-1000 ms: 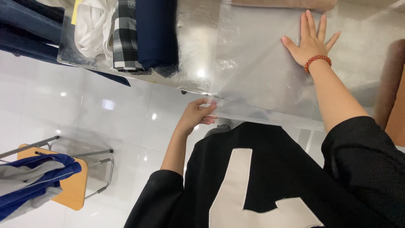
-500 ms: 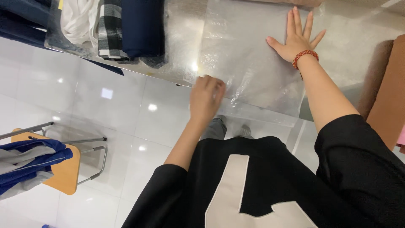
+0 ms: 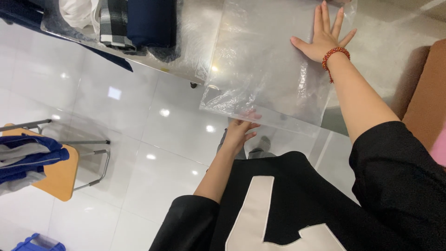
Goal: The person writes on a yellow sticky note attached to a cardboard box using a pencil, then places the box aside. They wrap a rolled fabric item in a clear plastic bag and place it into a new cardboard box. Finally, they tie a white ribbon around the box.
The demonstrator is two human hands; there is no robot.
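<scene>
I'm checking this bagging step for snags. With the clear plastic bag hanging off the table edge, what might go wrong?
The clear plastic bag overhangs the shiny table; only the right hand pins it, so it may slide off. The left hand grips its loose edge, which may crumple.

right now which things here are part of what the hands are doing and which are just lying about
In hand:
- clear plastic bag, spread on the table, its near edge hanging over the side
- right hand, flat on the bag
- left hand, at the bag's near edge

Lying about:
- folded clothes at the table's far end
- orange chair with a blue jacket
</scene>
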